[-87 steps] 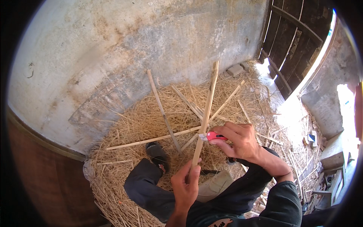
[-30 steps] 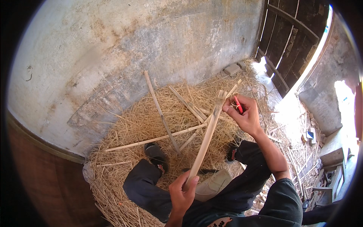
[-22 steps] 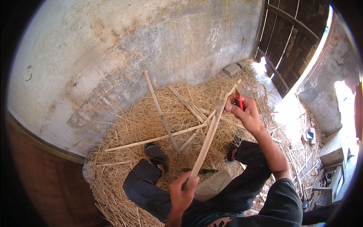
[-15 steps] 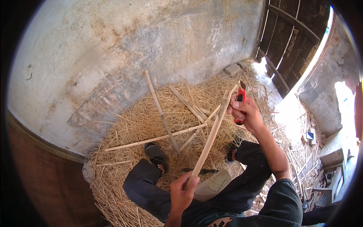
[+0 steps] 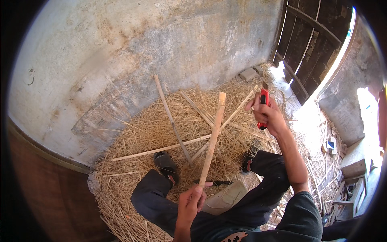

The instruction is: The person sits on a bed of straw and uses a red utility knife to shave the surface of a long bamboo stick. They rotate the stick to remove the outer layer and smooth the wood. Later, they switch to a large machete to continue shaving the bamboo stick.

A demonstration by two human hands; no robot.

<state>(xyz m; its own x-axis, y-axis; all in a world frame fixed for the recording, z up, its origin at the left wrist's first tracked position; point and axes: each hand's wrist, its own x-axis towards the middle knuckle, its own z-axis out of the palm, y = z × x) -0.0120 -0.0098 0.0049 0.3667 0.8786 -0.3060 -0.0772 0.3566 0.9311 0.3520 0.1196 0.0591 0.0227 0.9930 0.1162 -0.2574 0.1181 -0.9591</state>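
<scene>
Not much to read here tbh. Only proper lettering I can spot is on the dark shirt: a pale orange-ish print at the bottom edge, a bit right of centre, with a few chunky dark letters, tilted and cut off by the frame, so no whole word. The dark shoes around mid-frame have little reddish marks, way too small to tell if they're letters.
</scene>
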